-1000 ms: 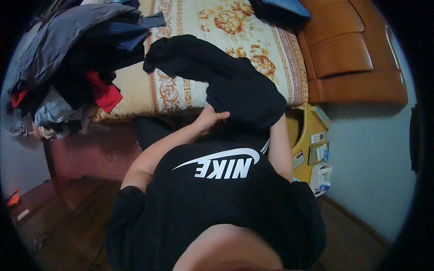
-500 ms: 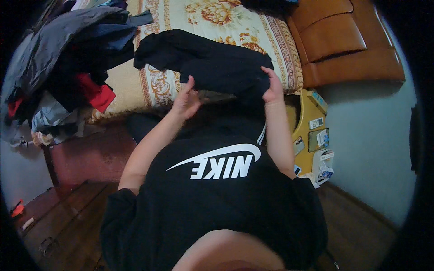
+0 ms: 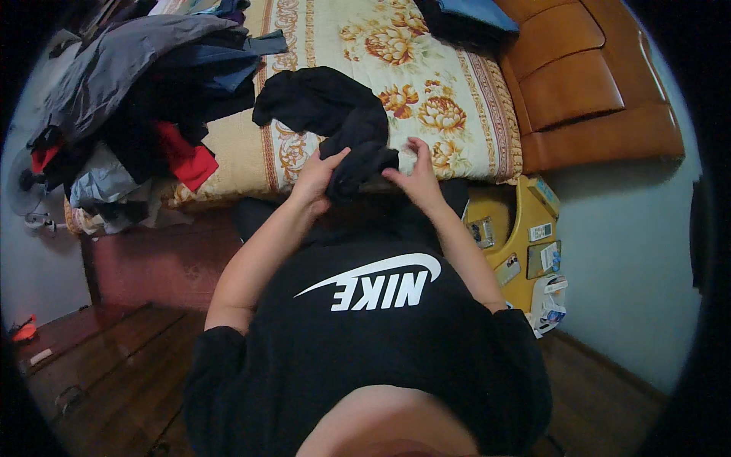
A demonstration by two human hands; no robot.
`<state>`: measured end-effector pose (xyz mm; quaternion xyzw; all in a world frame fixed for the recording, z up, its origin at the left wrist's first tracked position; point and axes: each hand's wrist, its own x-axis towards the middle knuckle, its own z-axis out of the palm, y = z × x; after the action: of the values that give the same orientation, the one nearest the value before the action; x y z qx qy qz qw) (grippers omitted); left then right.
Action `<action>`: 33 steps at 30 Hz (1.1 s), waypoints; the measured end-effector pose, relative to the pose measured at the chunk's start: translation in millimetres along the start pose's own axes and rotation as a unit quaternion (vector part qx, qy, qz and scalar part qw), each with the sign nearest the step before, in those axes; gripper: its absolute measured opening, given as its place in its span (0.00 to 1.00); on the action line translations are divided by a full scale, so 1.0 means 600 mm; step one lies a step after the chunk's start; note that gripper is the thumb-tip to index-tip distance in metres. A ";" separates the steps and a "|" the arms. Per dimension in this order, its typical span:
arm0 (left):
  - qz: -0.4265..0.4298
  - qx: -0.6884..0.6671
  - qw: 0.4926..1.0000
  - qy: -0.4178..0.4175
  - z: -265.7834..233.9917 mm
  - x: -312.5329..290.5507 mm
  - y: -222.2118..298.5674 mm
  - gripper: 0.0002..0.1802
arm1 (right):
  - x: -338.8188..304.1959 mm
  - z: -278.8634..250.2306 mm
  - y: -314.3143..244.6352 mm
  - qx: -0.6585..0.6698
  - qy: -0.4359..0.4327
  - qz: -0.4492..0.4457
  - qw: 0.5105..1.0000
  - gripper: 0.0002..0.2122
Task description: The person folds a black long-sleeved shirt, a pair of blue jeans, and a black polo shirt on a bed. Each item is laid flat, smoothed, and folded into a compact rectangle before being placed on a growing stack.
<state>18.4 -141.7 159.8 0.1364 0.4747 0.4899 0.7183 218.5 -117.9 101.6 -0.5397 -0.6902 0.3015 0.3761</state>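
A black garment lies bunched on the near part of the bed, its near end drawn together between my hands. Its kind cannot be made out. My left hand grips the left side of that near end, thumb on top and the other fingers partly hidden by cloth. At the right side, my right hand has its thumb against the fabric's edge, while the forefinger is raised and apart from it. The garment's far end curves away to the left over the patterned bedspread.
A heap of clothes, grey, dark blue, black and red, covers the bed's left side. Folded dark clothing sits at the far right beside a brown leather headboard. A yellow stand with small items is by the right wall.
The black garment, spread wide between my hands before, is now gathered into a narrower bunch. My right hand has come inward and toward me, closer to my left.
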 end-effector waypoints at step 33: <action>0.304 0.646 0.686 -0.139 0.053 0.208 0.527 0.30 | 0.199 0.166 -0.162 0.051 -0.129 -0.018 0.990 0.18</action>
<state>-128.6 123.8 316.9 0.7701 0.5011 0.2293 0.3215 68.3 -25.9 151.3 -0.4638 -0.7263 0.3965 0.3164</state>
